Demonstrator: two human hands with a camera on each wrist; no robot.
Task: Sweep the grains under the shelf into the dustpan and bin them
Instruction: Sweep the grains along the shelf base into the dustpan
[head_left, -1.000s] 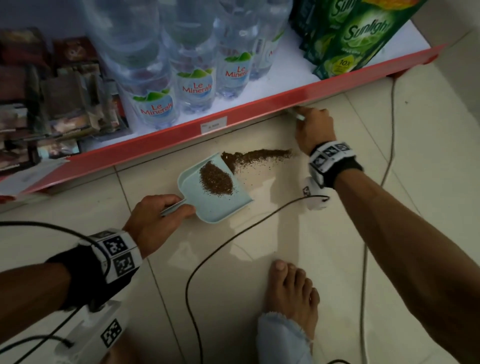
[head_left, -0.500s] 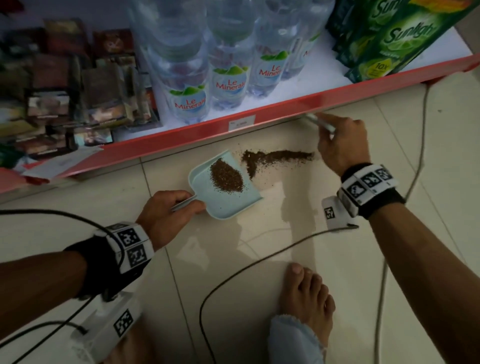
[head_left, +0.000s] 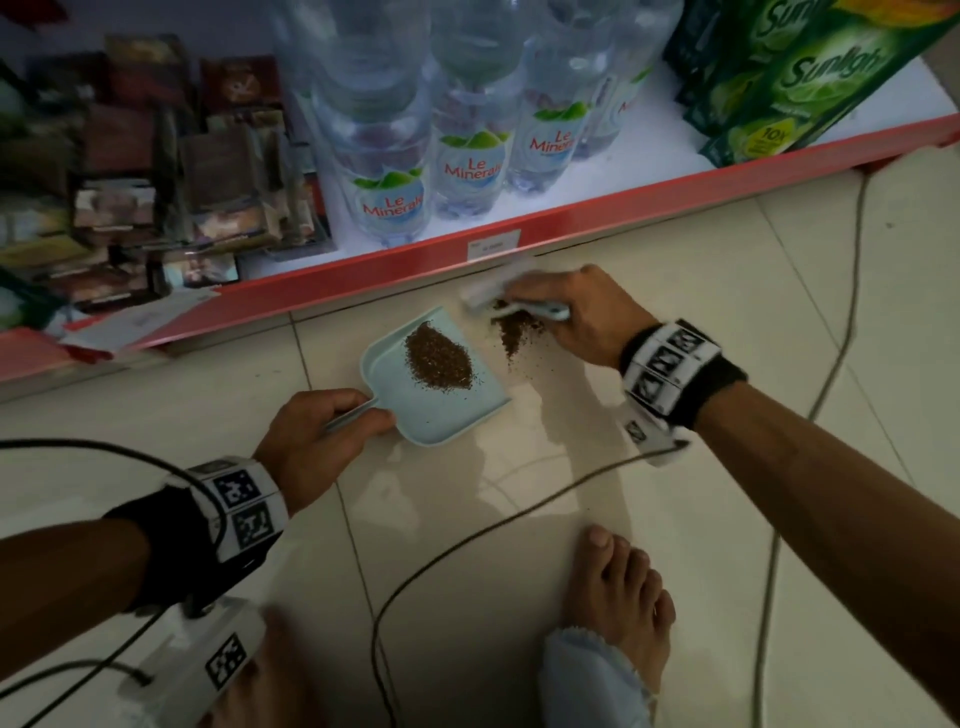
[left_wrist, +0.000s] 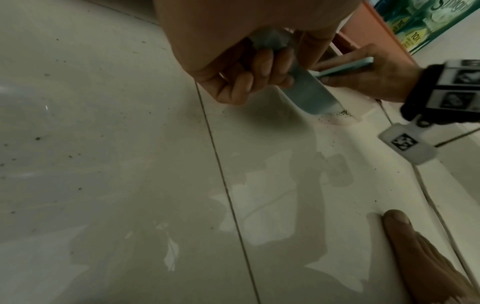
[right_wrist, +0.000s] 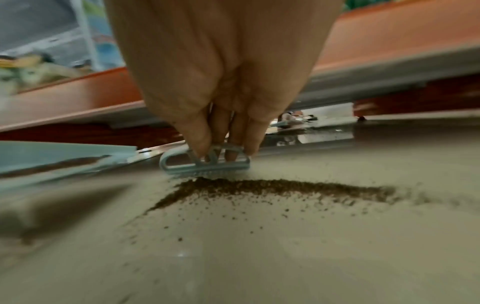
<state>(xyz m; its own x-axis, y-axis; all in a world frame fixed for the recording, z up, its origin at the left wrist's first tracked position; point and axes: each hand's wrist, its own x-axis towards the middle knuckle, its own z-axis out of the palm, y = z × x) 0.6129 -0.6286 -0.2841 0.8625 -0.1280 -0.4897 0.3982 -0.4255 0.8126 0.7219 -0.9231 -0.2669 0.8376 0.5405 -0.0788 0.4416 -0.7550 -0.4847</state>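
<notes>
A pale blue dustpan (head_left: 452, 415) lies on the floor tiles with a mound of brown grains (head_left: 439, 358) inside it. My left hand (head_left: 322, 431) grips the pan's handle (head_left: 353, 413); in the left wrist view my fingers (left_wrist: 249, 67) curl round the dustpan (left_wrist: 309, 96). My right hand (head_left: 582, 306) pinches a small pale blue brush (head_left: 540, 310) just right of the pan's mouth. A loose pile of grains (head_left: 514, 330) lies under that hand. In the right wrist view the brush (right_wrist: 207, 162) stands behind a ridge of grains (right_wrist: 272, 187), with the dustpan (right_wrist: 64, 156) at left.
The red shelf edge (head_left: 363, 270) runs just behind the pan, with a dark gap below it (right_wrist: 91, 133). Water bottles (head_left: 389, 171) and green Sunlight packs (head_left: 810, 78) stand on the shelf. A black cable (head_left: 467, 545) crosses the floor beside my bare foot (head_left: 618, 597).
My right hand has swept the brush leftward towards the dustpan. The long line of grains has been drawn into a shorter pile by the pan's mouth. The left hand kept holding the pan.
</notes>
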